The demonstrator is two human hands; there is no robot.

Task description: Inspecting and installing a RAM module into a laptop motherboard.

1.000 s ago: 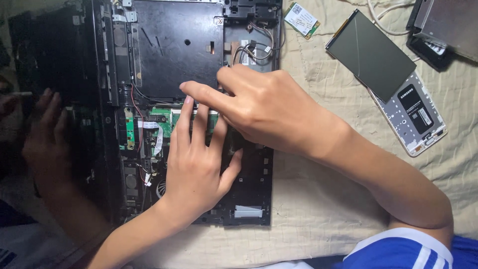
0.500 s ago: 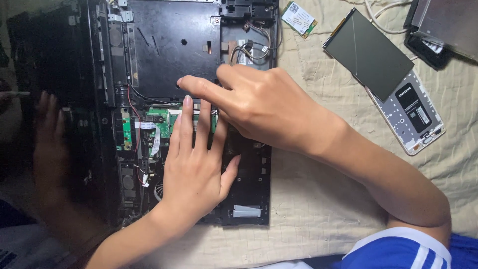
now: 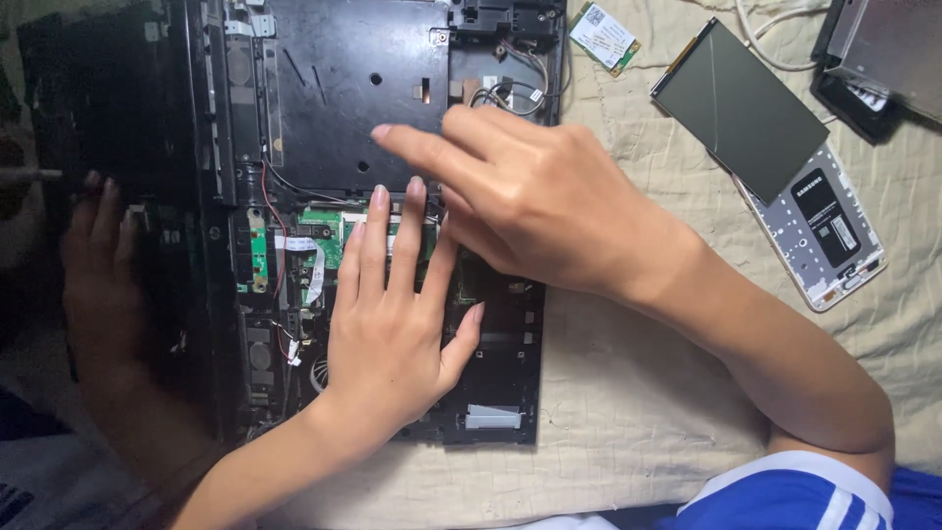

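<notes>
Both hands, left (image 3: 392, 324) and right (image 3: 530, 201), press on the opened laptop (image 3: 343, 98).

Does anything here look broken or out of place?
Yes. The laptop lies opened up on the cloth, its green board and loose wires bare under the left hand and right hand. A phone beside it is apart, its dark panel askew over the white frame.

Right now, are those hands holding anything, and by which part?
Nothing is gripped. The left hand lies flat on the opened laptop's green circuit board; the right hand reaches over it, fingers extended.
</notes>
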